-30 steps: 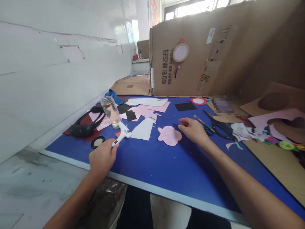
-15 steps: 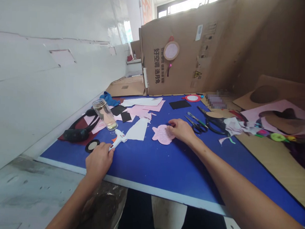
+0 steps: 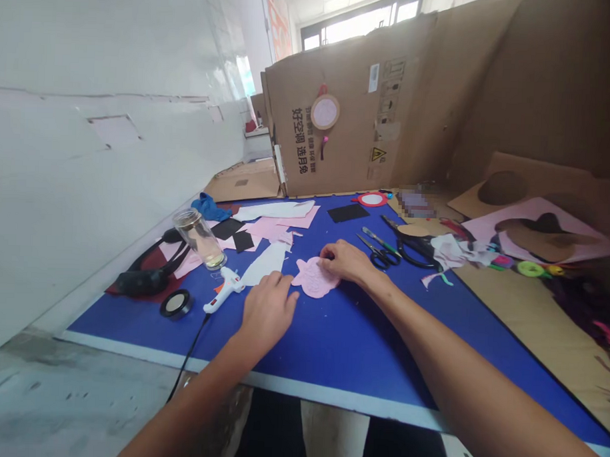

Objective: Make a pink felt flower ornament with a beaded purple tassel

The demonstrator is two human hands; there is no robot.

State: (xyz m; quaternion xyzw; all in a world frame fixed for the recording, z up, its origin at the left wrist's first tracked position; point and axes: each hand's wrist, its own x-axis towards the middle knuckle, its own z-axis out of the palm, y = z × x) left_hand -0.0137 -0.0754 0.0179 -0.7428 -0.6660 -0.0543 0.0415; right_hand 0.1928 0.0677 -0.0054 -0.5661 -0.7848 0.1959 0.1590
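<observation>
A pink felt cut-out [image 3: 313, 280] lies on the blue mat [image 3: 341, 336]. My right hand [image 3: 344, 261] rests its fingertips on the cut-out's right edge, fingers curled and pressing. Just left of the cut-out, my left hand [image 3: 269, 308] hovers with loosely spread fingers and holds nothing. A white glue gun [image 3: 223, 287] lies on the mat to the left of that hand, its black cord running off the front edge. A white paper piece [image 3: 264, 262] lies behind the left hand.
A glass jar [image 3: 199, 237], a black tape roll [image 3: 175, 303] and a black strap [image 3: 146, 276] sit at the left. Scissors [image 3: 379, 248] and felt scraps lie right of my right hand. A large cardboard box [image 3: 359, 117] stands behind. Pink and black sheets lie at the back.
My left hand let go of the glue gun and moved right toward the pink cut-out. My right hand came to rest on the cut-out's edge.
</observation>
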